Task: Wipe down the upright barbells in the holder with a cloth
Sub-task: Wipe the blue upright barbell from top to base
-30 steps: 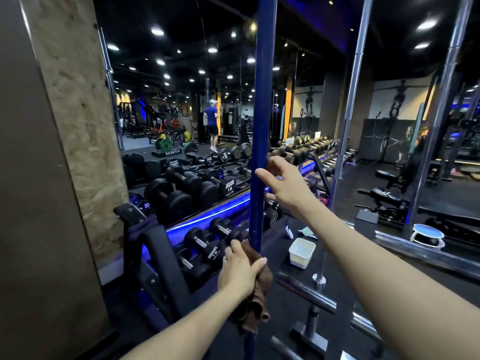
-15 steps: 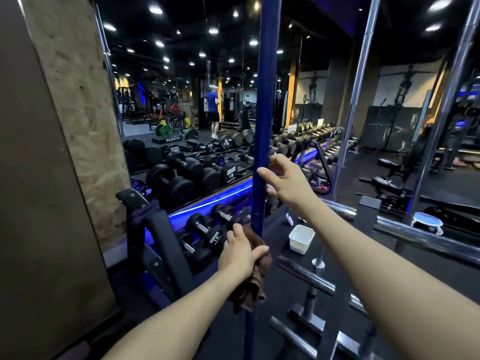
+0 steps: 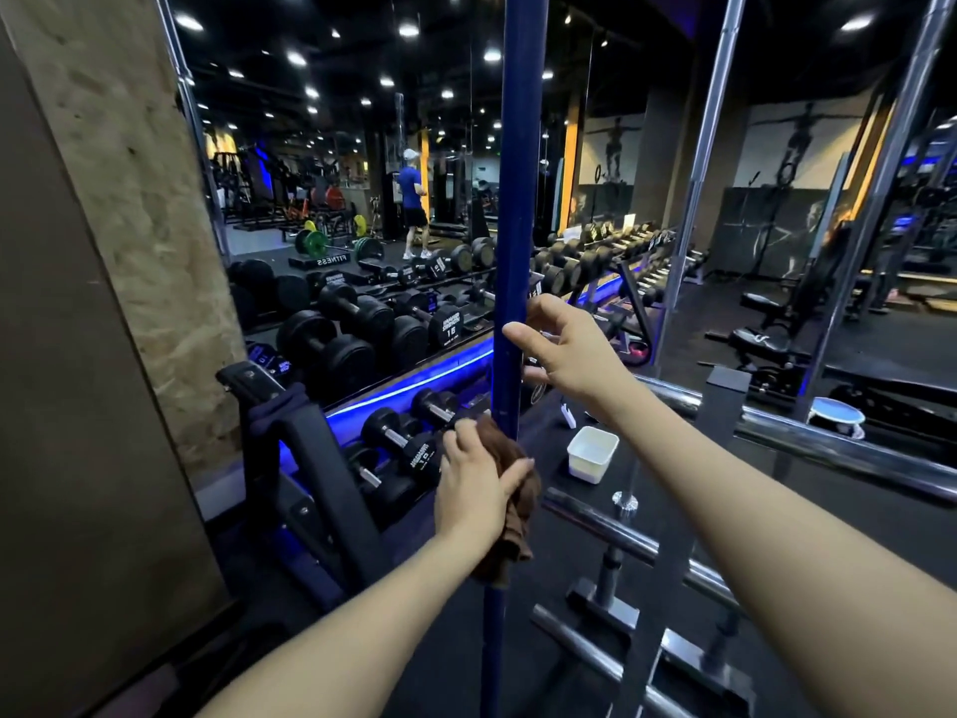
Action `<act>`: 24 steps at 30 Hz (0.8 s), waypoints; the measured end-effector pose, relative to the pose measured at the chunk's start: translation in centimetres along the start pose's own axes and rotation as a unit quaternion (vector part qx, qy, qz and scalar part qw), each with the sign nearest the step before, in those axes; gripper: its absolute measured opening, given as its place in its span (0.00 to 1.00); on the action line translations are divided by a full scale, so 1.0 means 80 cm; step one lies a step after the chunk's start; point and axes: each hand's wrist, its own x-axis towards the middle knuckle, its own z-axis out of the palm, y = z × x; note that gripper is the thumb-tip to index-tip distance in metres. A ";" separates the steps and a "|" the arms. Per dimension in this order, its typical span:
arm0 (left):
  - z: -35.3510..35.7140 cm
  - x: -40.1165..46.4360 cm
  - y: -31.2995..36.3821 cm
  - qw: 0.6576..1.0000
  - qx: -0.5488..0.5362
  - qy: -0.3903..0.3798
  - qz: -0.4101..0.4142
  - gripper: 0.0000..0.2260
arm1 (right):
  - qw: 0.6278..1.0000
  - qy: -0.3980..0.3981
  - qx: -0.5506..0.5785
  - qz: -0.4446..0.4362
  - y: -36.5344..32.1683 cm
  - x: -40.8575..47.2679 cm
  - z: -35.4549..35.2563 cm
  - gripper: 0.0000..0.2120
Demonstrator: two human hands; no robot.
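Dim gym, mirrored wall, dark floor. The blue barbell (image 3: 518,209) stands upright at centre. Left hand (image 3: 474,489) clamps the brown cloth (image 3: 512,505) around it; right hand (image 3: 564,349) pinches the bar higher. Dumbbell rack (image 3: 393,448) behind; white container (image 3: 593,454) to the right.

Dumbbell rack (image 3: 409,448) with blue strip light, mirrored wall (image 3: 362,173) behind; white tub (image 3: 592,454) on dark surface; bench (image 3: 777,323) right.

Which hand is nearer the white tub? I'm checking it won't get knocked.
Right. The right hand steadies the blue bar above the white tub; the left hand grips the cloth further left.
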 end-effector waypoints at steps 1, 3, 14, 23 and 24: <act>0.004 -0.002 -0.005 1.000 0.003 -0.025 -0.018 0.27 | 1.000 0.008 -0.003 -0.002 0.002 0.001 0.000 0.03; 0.005 -0.001 -0.010 0.998 0.002 -0.060 -0.030 0.27 | 1.000 0.017 -0.011 -0.002 0.006 0.002 0.000 0.02; -0.014 0.022 0.003 0.987 -0.128 0.021 0.090 0.25 | 1.000 0.002 -0.017 -0.003 0.024 -0.008 0.004 0.05; 0.053 -0.016 -0.073 0.991 -0.073 -0.106 -0.047 0.29 | 1.000 0.015 -0.021 -0.012 0.066 -0.019 0.019 0.04; 0.056 -0.016 -0.074 0.990 -0.077 -0.106 -0.052 0.29 | 1.000 0.012 -0.023 -0.010 0.068 -0.019 0.018 0.04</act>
